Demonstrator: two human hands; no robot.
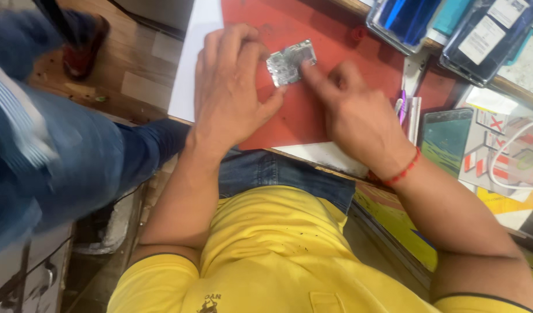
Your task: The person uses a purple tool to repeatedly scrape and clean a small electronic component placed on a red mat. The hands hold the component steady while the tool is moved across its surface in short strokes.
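Fingers (306, 71) of both hands pinch silver circuit board (291, 62) on red mat (336, 52).

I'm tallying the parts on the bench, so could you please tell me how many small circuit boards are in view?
1. The small silvery circuit board lies on the red mat, between the left hand and the right hand, whose fingers touch it. Others may be hidden under the hands.

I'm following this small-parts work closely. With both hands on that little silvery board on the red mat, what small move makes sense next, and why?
Probably lift the right hand fingertip off, since it covers a corner of the silvery board, while the left hand steadies the other edge flat on the red mat.
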